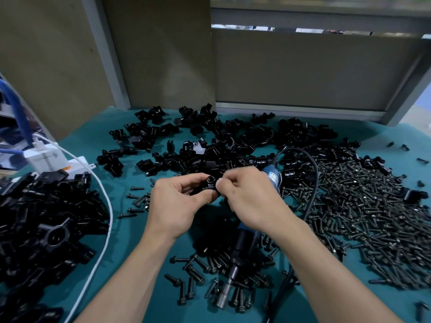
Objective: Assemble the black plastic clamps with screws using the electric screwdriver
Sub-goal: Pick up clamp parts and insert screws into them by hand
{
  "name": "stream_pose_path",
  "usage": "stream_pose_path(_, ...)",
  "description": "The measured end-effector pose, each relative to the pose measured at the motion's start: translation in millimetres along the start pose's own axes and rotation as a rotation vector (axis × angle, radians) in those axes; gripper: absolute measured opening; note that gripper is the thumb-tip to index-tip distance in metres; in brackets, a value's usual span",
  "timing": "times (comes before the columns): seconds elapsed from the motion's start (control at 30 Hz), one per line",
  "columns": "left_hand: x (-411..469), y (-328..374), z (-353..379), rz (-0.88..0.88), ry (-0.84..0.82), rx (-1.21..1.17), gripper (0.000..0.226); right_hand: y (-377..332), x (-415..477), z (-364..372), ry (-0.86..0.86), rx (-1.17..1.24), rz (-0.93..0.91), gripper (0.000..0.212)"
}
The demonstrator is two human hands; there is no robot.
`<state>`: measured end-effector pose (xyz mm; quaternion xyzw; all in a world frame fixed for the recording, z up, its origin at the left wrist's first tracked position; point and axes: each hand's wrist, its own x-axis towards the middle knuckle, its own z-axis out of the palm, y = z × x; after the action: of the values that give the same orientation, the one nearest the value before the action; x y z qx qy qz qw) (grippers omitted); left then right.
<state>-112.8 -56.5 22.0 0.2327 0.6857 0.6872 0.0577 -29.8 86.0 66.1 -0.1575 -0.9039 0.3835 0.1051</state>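
Fingers (192, 179) of left hand (173, 203) grip black clamp (209, 183), right hand (248, 197) against it, perhaps pinching a screw

The left hand (177, 206) and the right hand (254, 201) are bare. The left forearm (130, 276) and right forearm (331, 271) are bare too, as far as the view's lower edge

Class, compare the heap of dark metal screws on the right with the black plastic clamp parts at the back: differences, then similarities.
The dark metal screws are thin and straight; the black plastic clamp parts are chunkier, with curved shapes. The screws spread over the right side; the clamp parts lie at the back. Both are loose heaps on the green mat.
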Motion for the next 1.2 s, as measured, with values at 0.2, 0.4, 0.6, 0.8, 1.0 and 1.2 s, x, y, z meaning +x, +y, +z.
stream_pose_path(0.2, -0.8, -2.1, 2.0, -0.015, -0.002, 0.010, 0.040, -4.8, 0.1, 4.0, 0.105, 0.001, 0.019, 0.043)
stream_pose_path(0.4, -1.3, -1.0, 2.5, -0.025, 0.013, -0.036, 0.045, -4.7, -0.4, -3.8, 0.001, 0.017, -0.048, 0.020)
stream_pose_path(0.6, 0.7, -1.4, -0.8, 0.019, -0.027, -0.057, 0.032, -4.4, -0.8, 3.5, 0.081, -0.021, -0.046, 0.041)
stream_pose_path(0.8, 2.0, -6.5, 2.6, -0.002, -0.031, -0.035, 0.034, -4.0, 3.4, -1.0, 0.052, -0.033, -0.030, 0.034)
stream_pose_path(1.0, 2.7, -6.9, 2.6, 0.017, -0.022, -0.023, 0.037, -3.1, 1.3, -8.2, -0.006, 0.011, -0.053, 0.018)
stream_pose_path(1.2, 3.7, -11.7, 0.8, 0.019, -0.020, -0.001, 0.043, -7.8, -0.9, 0.7, 0.074, -0.036, 0.005, 0.041)
